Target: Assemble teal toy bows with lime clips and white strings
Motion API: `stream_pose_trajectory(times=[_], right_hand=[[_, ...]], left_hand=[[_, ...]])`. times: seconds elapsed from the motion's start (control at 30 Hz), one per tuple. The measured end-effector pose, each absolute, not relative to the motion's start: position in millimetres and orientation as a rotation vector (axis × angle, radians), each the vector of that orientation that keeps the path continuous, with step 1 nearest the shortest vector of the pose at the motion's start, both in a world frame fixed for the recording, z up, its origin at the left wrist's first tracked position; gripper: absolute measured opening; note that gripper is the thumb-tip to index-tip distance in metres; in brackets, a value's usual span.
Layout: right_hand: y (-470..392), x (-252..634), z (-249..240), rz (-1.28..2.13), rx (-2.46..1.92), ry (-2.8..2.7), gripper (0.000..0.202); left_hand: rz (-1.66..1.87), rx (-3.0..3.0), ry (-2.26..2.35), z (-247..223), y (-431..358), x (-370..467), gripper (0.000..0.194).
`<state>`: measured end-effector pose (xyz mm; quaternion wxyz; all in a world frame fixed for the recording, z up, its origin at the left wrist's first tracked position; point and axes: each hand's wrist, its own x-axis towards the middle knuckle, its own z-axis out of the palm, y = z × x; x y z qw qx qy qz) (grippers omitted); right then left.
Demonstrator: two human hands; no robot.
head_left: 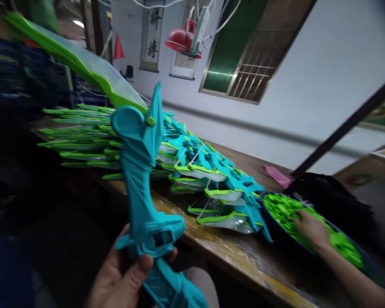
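My left hand (125, 273) is closed around the grip of a teal toy bow (137, 184), held tilted in front of me. A green-edged, translucent limb (93, 68) extends from its upper end toward the upper left; the bow's lower end runs out of view. Over on the right, my right hand (311, 229) reaches into a dark basin (277, 233) heaped with small bright green plastic pieces (343, 246). Its fingertips are among the pieces and blurred, so whether they grip one cannot be seen.
Many similar teal and green bows (211, 171) lie stacked along the wooden table (231, 252). A pink cloth (277, 175) and a black bag (333, 199) are behind the basin. Overhead hangs a red lamp (181, 40). A dark slanted post (346, 128) stands at right.
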<state>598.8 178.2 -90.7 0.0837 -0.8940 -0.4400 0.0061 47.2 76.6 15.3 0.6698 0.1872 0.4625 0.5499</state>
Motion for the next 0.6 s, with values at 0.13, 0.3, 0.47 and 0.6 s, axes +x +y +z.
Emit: stream_pose_trajectory(times=[0.13, 0.3, 0.47, 0.6], right_hand=[[173.4, 584.0, -70.4, -0.046, -2.443, -1.134, 0.044], [149.9, 446.7, -6.6, 0.07, -1.602, -1.543, 0.033], [95.6, 278.4, 45.7, 0.527, -0.931, -1.974, 0.031], [76.0, 216.2, 46.7, 0.967, -0.819, -1.823, 0.001]], left_hand=[[1.343, 0.411, 1.044, 25.3, 62.5, 56.5, 0.086], [1.348, 0.506, 1.022, 20.2, 54.4, 50.9, 0.068], [1.336, 0.525, 1.089, 4.2, 47.0, 47.9, 0.077], [1.333, 0.519, 1.119, -4.4, 37.0, 40.0, 0.078]])
